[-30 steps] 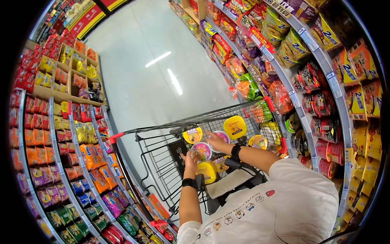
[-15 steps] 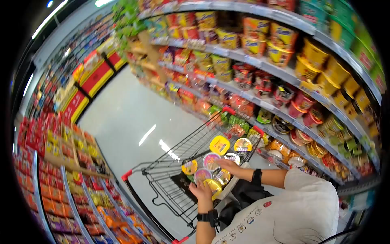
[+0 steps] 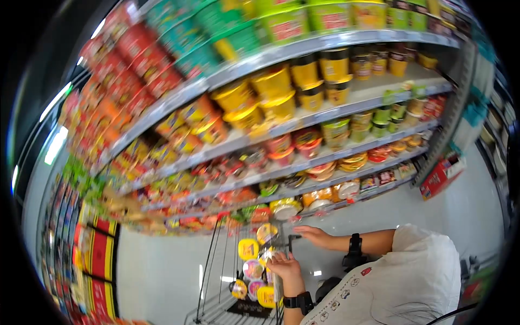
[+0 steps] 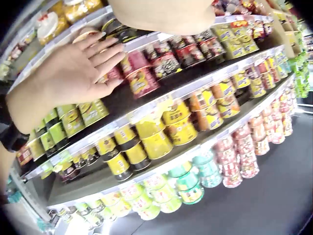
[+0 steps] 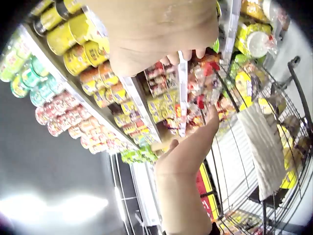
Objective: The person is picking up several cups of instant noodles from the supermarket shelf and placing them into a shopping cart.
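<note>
Supermarket shelves [image 3: 303, 47] packed with instant noodle cups [image 3: 271, 81] curve above a pale, glossy floor [image 3: 157, 271]. The left hand [image 3: 284, 265] hovers released, palm up, just above noodle bowls [image 3: 248, 249] lying in the wire shopping cart [image 3: 223, 260]. The right hand [image 3: 316, 236] is held flat-fingered and empty beside it.

The right hand [image 4: 73, 68] is spread with straight fingers before red bowls [image 4: 142, 73] on a shelf [image 4: 146, 110]; contact cannot be told. Yellow cups [image 4: 156, 142] fill the next shelf, green cups [image 4: 190, 181] the one after. A blurred part of the left hand [image 4: 166, 14] fills the top edge.
</note>
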A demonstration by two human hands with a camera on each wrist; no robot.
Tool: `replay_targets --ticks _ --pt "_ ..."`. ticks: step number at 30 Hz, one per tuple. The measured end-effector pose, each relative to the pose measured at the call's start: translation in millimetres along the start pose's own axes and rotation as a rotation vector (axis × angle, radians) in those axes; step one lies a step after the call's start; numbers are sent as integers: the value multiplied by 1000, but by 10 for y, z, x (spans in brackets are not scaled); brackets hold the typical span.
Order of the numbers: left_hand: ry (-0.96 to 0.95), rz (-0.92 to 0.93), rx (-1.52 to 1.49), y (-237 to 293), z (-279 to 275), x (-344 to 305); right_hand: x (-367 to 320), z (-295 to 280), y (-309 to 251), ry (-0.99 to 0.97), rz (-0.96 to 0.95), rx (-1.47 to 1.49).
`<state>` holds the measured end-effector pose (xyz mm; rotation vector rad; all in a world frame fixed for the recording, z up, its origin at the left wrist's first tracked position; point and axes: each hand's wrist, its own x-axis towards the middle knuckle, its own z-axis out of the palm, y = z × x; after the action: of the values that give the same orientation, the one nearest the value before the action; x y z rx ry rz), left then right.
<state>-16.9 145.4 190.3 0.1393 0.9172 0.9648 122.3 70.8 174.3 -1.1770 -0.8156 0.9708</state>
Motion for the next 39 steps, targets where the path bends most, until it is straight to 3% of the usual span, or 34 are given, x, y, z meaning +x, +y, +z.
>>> replay_targets --ticks 2,3,6,7,10,14,18,21,24,27,30,33,39 --pt "-67 -43 75 -450 282 71 -119 -486 -185 104 -96 61" --pt "-104 -61 117 -694 455 27 -205 -776 -210 159 -45 -17" --pt "-220 -178 263 -1452 1115 -406 -646 -1581 -548 342 99 191" --pt "-252 -228 325 -1705 1278 -553 -783 -1913 -454 388 -43 58" --pt "-293 -410 373 -2626 1467 -615 -1245 -2799 -421 601 -173 -35" --pt "-324 -685 518 -3539 1727 -820 -1858 -3588 -820 877 -217 -30" --pt "-279 -792 597 -4099 2180 -1246 -2293 -4109 -974 1050 -244 -83" --pt "-340 -922 558 -4425 2404 -1393 -2543 -4276 -1075 1117 -218 -179" --pt "-342 -1244 422 -4635 2730 -1526 -2659 -4432 -1026 1167 -160 -175" --pt "-463 -1301 365 -4739 3220 -1781 -2649 -4546 -1354 1121 -161 -172" --pt "-727 -1409 223 -4769 3755 -1850 -2501 -4839 -1622 1105 -192 -302" --pt "-920 -1413 136 -4677 4374 -1926 -2245 -5124 -2128 1108 -259 -412" --pt "-1252 -1088 1 -4684 5209 -1610 -1652 -5600 -2896 1053 -467 -503"
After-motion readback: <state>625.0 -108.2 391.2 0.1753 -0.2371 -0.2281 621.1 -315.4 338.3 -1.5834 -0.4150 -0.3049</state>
